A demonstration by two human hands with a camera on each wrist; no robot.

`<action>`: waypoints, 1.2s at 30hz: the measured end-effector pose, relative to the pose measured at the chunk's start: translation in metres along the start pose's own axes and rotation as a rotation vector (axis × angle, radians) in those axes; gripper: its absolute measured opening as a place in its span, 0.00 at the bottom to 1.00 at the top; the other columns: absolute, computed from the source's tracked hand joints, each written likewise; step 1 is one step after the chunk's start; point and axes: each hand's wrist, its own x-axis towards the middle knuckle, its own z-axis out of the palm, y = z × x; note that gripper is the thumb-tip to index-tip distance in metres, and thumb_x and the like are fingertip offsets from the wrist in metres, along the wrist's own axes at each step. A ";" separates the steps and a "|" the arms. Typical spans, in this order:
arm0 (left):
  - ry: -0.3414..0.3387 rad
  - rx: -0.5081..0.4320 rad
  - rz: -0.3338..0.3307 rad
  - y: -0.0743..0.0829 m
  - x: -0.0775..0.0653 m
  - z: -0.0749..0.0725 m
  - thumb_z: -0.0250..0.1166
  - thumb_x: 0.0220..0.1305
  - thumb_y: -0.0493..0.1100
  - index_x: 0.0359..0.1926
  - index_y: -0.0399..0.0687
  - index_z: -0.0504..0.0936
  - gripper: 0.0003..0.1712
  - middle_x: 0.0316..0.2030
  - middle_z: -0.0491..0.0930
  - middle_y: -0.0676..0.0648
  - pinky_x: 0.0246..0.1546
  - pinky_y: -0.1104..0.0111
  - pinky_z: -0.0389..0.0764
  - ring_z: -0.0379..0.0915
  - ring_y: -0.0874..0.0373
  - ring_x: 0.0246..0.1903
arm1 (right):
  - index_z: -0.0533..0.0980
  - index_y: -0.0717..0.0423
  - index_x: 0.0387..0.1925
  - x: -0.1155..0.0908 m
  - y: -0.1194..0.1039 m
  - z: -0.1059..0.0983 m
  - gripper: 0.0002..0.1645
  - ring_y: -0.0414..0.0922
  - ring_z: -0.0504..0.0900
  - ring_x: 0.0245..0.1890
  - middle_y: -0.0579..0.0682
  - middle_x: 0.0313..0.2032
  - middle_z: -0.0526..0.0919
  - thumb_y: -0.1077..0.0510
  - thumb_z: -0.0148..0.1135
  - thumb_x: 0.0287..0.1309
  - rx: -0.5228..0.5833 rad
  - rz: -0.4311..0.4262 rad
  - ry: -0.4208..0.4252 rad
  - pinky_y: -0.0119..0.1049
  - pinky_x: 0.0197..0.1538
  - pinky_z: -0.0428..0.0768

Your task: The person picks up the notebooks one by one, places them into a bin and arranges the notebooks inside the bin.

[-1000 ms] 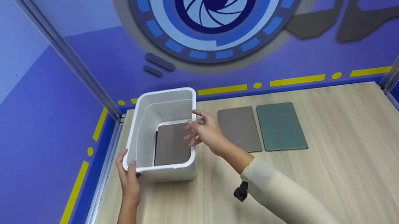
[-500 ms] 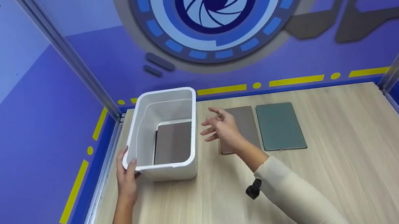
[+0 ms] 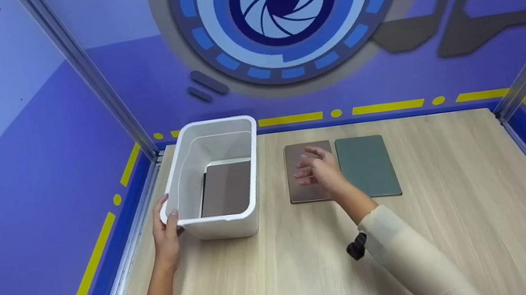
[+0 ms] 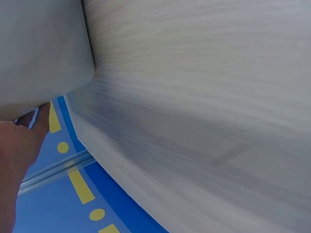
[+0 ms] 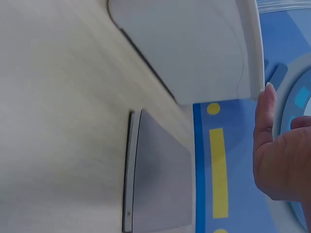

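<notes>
A white plastic bin stands at the left of the table, and a brown notebook lies flat on its floor. My left hand grips the bin's near left corner, thumb over the rim; the left wrist view shows its fingers against the bin's wall. My right hand holds nothing and hovers over a second brown notebook, fingers loosely bent and spread. To the right of that notebook lies a green notebook. In the right wrist view the brown notebook shows its page edge below the hand.
The wooden table runs up to a blue printed back wall and to side walls. A metal rail follows the table's left edge, close to the bin.
My right hand has moved right, from the bin's right rim to above the brown notebook beside the bin. My left hand stays on the bin's corner.
</notes>
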 end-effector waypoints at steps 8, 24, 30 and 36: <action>0.022 0.007 -0.010 -0.002 -0.005 -0.011 0.46 0.86 0.45 0.83 0.58 0.58 0.30 0.71 0.66 0.45 0.53 0.74 0.78 0.73 0.54 0.62 | 0.66 0.56 0.77 0.002 0.008 -0.023 0.30 0.46 0.92 0.37 0.62 0.53 0.85 0.55 0.53 0.80 -0.090 0.000 0.013 0.38 0.40 0.90; 0.013 0.014 -0.007 -0.001 -0.001 -0.002 0.47 0.86 0.45 0.82 0.59 0.58 0.29 0.72 0.66 0.43 0.50 0.69 0.81 0.74 0.54 0.59 | 0.50 0.57 0.85 -0.008 0.025 -0.120 0.41 0.43 0.91 0.41 0.71 0.69 0.77 0.52 0.52 0.81 -0.333 0.002 0.182 0.39 0.43 0.89; 0.014 0.014 -0.005 -0.003 0.001 -0.001 0.47 0.86 0.45 0.82 0.59 0.58 0.29 0.72 0.66 0.43 0.50 0.70 0.81 0.74 0.52 0.60 | 0.53 0.59 0.84 -0.018 0.030 -0.159 0.39 0.43 0.90 0.42 0.69 0.67 0.78 0.50 0.50 0.82 -0.438 0.007 0.242 0.38 0.47 0.87; 0.011 0.004 0.004 -0.003 0.001 0.001 0.46 0.86 0.45 0.82 0.57 0.57 0.29 0.73 0.65 0.44 0.53 0.72 0.80 0.73 0.51 0.63 | 0.62 0.63 0.80 -0.021 0.040 -0.188 0.37 0.40 0.81 0.36 0.61 0.53 0.87 0.50 0.53 0.80 -0.564 0.046 0.341 0.34 0.40 0.80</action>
